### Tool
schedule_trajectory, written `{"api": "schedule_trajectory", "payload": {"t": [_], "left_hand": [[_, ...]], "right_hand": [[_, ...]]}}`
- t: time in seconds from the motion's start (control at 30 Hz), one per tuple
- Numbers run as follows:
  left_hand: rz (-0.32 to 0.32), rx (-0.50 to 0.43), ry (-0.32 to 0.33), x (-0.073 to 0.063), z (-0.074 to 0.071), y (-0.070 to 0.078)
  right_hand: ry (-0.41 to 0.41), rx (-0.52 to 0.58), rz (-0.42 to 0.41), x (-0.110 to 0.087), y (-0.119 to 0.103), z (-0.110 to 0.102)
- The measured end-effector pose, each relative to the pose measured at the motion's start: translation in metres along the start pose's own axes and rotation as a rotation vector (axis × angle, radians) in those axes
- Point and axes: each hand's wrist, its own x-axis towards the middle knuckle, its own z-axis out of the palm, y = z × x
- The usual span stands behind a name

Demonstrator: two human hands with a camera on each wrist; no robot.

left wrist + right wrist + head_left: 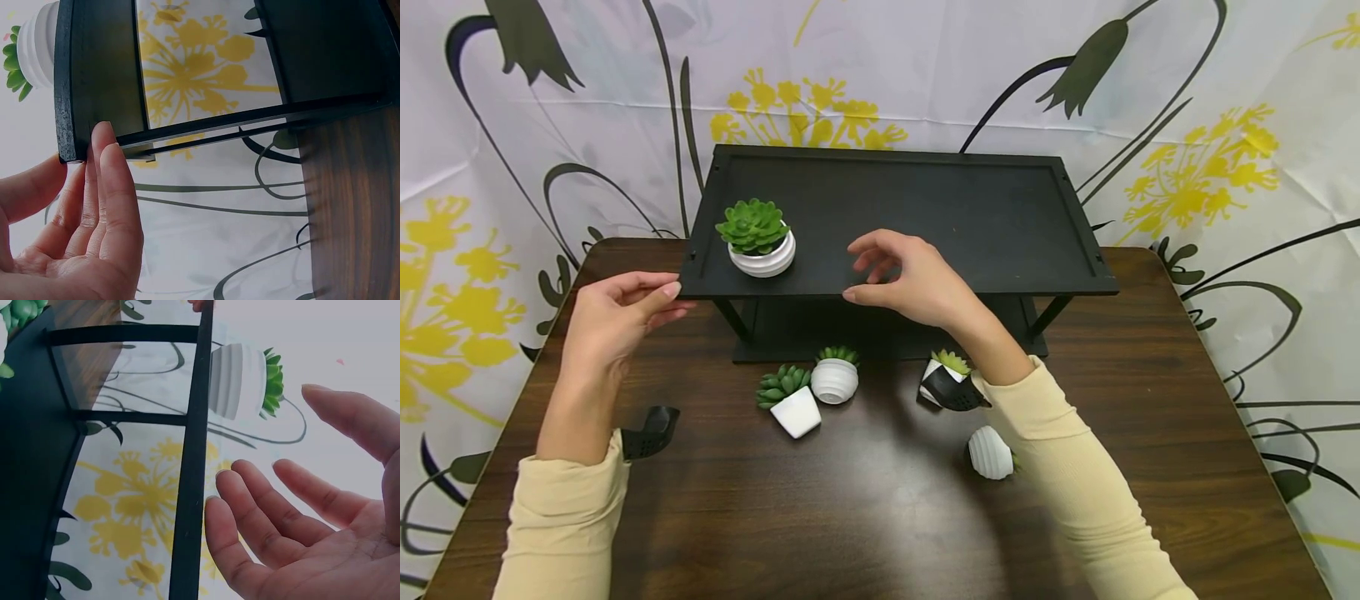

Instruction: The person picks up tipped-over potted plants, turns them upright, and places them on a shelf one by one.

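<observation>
A black two-tier shelf [895, 208] stands on the table. At its near left corner my left hand [613, 325] pinches the top board, thumb on its upper side and fingers beneath, as the left wrist view shows. A potted succulent [752, 227] in a ridged white pot sits upright on the left part of that top board. To the right of this plant, my right hand [910, 279] hovers over the board's front edge. In the right wrist view its fingers [250, 544] are loosely bent and spread from the thumb, with nothing between them.
In front of the shelf, a succulent in a square white pot [796, 412] lies tipped beside one in a round pot [834, 382]. Farther right are another succulent [951, 362] and a ribbed white pot [990, 452] on its side. A patterned curtain [970, 75] hangs behind.
</observation>
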Motion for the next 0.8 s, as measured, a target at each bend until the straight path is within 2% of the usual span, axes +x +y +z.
{"api": "schedule_trajectory", "payload": {"t": [0.33,0.6,0.8], "left_hand": [[-0.007,0.040,0.015,0.000,0.000,0.000],[-0.006,-0.012,0.000,0.000,0.000,0.000],[-0.009,0.018,0.007,0.000,0.000,0.000]], "right_hand": [[0.021,0.012,-0.003,-0.017,0.009,-0.007],[0.023,0.032,-0.005,-0.027,0.017,-0.013],[0.028,0.038,0.008,-0.036,0.024,-0.016]]}}
